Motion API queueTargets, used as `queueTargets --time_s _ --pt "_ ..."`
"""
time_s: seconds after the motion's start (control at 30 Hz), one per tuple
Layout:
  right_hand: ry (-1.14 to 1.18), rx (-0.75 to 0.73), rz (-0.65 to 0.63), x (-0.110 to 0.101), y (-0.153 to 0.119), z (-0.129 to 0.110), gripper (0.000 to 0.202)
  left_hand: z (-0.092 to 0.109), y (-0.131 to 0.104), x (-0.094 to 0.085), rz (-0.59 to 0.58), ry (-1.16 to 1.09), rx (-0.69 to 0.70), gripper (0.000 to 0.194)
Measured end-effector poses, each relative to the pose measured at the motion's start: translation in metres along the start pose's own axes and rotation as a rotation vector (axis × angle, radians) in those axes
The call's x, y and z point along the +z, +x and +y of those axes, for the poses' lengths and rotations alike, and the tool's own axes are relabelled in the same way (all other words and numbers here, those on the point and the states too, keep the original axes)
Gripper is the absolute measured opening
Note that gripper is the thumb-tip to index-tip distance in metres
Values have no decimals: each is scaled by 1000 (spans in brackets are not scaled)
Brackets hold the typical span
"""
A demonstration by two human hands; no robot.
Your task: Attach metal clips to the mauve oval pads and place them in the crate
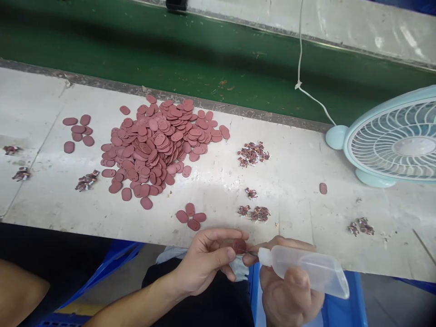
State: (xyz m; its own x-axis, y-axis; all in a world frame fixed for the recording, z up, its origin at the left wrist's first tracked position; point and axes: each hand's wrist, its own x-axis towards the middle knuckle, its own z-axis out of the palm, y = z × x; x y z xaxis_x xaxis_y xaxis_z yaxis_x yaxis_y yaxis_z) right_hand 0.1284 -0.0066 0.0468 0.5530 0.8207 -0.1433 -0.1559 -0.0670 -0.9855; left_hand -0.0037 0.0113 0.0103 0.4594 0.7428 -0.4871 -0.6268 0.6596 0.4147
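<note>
We see a long, pale, scuffed tabletop (299, 218) with a pale blue plastic fan (413, 146) at its right. On the left half lies a broad heap of flat, oval, dull-red discs (153, 145), piled many deep, some with small dark dots. We judge this heap to be the bulk of what is left, since its discs look bare and loose.

At the near edge, our right hand (286, 295) has its fingers wrapped round a translucent white plastic squeeze bottle (316, 270), aimed leftward. Our left hand (204, 259) is just left of it, thumb and fingers pinching.

Smaller lots lie about: a loose group of discs (78, 129) left of the heap, and four discs (194, 225) close together on its near side. Tiny brown-and-white moulded figures (253, 153) stand or lie in clusters right of the heap, at the left end and at the near right. All lie apart from the discs, and we can pick out nothing that looks finished.

Between the left fingers is one oval dull-red disc (239, 245), by the tabletop's near edge. The bottle's thin dark nozzle (252, 252) reaches its right side; whether they touch we cannot tell, but we judge this piece partway done.
</note>
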Motion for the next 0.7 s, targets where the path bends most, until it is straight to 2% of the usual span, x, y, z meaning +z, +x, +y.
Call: queueTargets --time_s 0.37,0.47,0.53,0.57,0.63,0.67,0.7 --pt "-82 -31 -84 -2 -2 -5 26 -3 0 0 12 4 -17 25" --pt "87 126 -107 -14 9 -9 27 -2 -1 -1 -21 -19 1 23" --pt "403 341 -136 -32 29 -7 30 0 -1 -1 -54 -34 12 23" --pt "638 475 -122 -43 41 -3 32 1 -2 -1 -70 -40 16 23" --pt "1253 743 -20 -67 71 13 40 3 -2 -2 -89 -48 14 23" --pt "1631 862 40 -79 86 23 41 4 -3 -3 -88 -51 9 23" --pt "1960 930 49 -89 99 34 41 6 -3 -4 -79 -53 2 22"
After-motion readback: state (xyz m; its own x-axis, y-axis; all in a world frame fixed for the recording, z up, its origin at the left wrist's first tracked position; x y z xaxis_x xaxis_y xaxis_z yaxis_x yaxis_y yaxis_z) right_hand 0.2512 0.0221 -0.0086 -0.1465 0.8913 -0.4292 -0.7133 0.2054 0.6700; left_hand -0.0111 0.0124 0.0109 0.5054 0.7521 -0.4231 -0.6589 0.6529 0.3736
